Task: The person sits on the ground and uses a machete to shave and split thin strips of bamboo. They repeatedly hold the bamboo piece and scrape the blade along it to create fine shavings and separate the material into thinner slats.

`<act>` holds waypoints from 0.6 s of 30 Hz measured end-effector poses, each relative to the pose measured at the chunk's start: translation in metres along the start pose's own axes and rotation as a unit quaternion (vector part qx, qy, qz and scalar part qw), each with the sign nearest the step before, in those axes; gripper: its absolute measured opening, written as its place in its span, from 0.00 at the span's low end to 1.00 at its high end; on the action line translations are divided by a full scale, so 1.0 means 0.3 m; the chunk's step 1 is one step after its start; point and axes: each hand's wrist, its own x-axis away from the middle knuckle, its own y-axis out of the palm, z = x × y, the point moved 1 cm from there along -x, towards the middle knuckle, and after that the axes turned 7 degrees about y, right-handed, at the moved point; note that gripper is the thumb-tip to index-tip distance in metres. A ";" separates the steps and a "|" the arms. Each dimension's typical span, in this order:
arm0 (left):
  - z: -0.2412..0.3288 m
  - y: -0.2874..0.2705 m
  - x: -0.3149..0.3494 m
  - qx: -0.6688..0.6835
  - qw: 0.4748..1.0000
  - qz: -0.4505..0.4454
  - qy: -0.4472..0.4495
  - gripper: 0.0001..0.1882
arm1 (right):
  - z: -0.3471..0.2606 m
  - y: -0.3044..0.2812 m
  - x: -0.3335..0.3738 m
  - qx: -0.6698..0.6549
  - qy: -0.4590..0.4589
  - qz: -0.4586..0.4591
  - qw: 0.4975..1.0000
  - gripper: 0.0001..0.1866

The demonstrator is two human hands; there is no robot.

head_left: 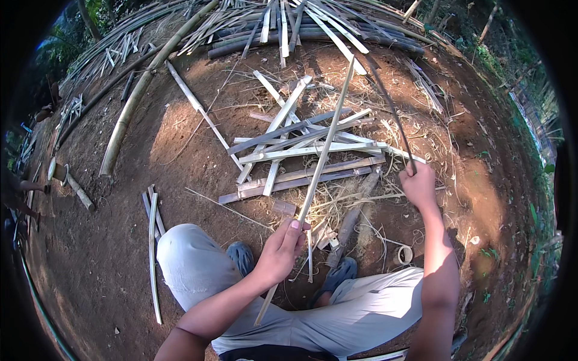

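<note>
My left hand point(284, 245) is closed around a long pale bamboo strip point(325, 144). The strip slants from above my lap up and away over the pile. Farther right, my right hand point(418, 183) grips a long, thin, dark piece point(391, 105) that points up and away. Whether it is a blade or a dark bamboo strip I cannot tell. The far ends of both lie close together. Beneath them on the ground is a loose stack of split bamboo pieces point(289, 154), with curly shavings point(337, 204) around its near side.
A bamboo log point(349, 231) lies between my feet, with a bamboo ring point(403, 255) to the right. Long poles point(138, 102) stretch along the left; more bamboo point(301, 39) is heaped at the back. Split pieces point(153, 259) lie beside my left knee. Another person's hand point(43, 188) shows far left.
</note>
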 end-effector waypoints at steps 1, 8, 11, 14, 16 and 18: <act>0.009 0.018 -0.006 -0.002 0.999 0.008 0.032 0.18 | -0.033 -0.016 -0.006 0.022 0.029 -0.007 0.999 0.12; -0.003 0.048 -0.011 0.007 0.995 0.079 0.068 0.14 | -0.292 0.140 0.273 -0.032 -0.174 -0.152 0.973 0.07; -0.016 0.030 -0.015 -0.182 0.979 0.072 0.060 0.14 | -0.303 0.161 0.288 -0.033 -0.208 -0.166 0.963 0.06; 0.009 0.043 0.008 -0.281 0.935 0.074 0.203 0.15 | -0.258 0.165 0.252 -0.020 -0.210 -0.139 0.968 0.06; 0.031 0.048 0.039 -0.294 0.937 0.064 0.177 0.16 | -0.230 0.184 0.199 -0.016 -0.185 -0.098 0.978 0.06; 0.048 0.050 0.071 -0.313 0.934 0.027 0.170 0.16 | -0.193 0.185 0.097 -0.014 -0.101 -0.082 0.991 0.06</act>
